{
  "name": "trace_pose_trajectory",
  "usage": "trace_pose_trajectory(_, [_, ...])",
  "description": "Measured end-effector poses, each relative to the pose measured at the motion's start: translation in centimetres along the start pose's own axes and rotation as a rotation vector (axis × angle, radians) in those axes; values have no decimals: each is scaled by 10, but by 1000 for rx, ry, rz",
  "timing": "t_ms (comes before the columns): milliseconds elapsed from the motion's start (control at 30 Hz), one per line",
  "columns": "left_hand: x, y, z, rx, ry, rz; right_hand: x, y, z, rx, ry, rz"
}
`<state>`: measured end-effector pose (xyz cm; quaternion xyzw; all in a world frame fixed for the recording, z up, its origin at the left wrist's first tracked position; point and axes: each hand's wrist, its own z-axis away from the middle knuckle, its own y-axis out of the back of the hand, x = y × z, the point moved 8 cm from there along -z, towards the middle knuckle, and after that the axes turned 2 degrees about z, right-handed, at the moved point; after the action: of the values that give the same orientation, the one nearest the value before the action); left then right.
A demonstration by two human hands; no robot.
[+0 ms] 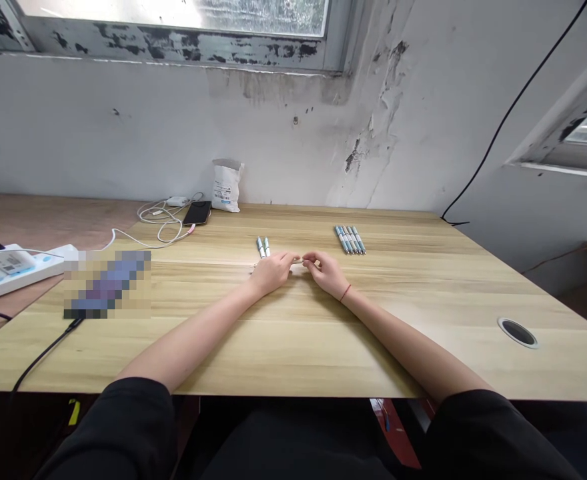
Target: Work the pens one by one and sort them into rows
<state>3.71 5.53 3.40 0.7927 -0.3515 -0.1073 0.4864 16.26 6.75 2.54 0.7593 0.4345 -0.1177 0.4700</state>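
Near the middle of the wooden table (293,347), my left hand (273,273) and my right hand (326,275) meet fingertip to fingertip. Both are closed in a pinch on a small, thin, pale piece (297,261) that spans the gap between them; its exact kind is too small to tell. Just behind my left hand lie two pens (261,247), green and white, their lower ends partly hidden by the hand. A row of several pens (350,240) lies side by side farther back, to the right of my right hand.
Against the wall stands a white packet (227,186), beside a black phone (197,213) with a white cable (159,217). A power strip (18,270) and a blurred device (107,285) are on the left. At right is a round table hole (518,333).
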Motion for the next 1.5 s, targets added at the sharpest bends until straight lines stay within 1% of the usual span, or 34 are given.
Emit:
trace_pose_trajectory(133, [2,2,1,26,-20,10,6,0,0,29,-13,-72])
trace_pose_trajectory(267, [2,3,0,33,-28,25,7,1,0,36,-41,-124])
trace_pose_trajectory(400, [6,4,0,-7,-49,27,7,3,-1,39,-70,-170])
trace_pose_trajectory(500, [7,5,0,-27,-39,27,11,4,-1,53,-103,-206])
trace_pose_trajectory(600, [5,7,0,24,-33,49,17,4,-2,70,-145,-265])
trace_pose_trajectory(700, [4,8,-1,95,-75,70,20,4,-2,88,-173,-312])
trace_pose_trajectory(767, [2,8,-2,129,-97,64,21,5,-2,99,-180,-321])
trace_pose_trajectory(867, [-2,7,-2,168,-93,35,21,7,-2,111,-197,-332])
trace_pose_trajectory(967, [-4,5,-2,173,-88,26,22,7,-2,118,-209,-353])
trace_pose_trajectory(1100, [-5,5,-1,183,-87,79,26,6,-3,119,-218,-369])
trace_pose_trajectory(1267, [-7,8,0,201,-62,125,34,5,-3,138,-244,-407])
trace_pose_trajectory(1367, [-5,11,0,191,-43,91,37,6,-3,170,-259,-448])
trace_pose_trajectory(1500, [-3,17,0,225,-23,59,38,7,-3,178,-283,-467])
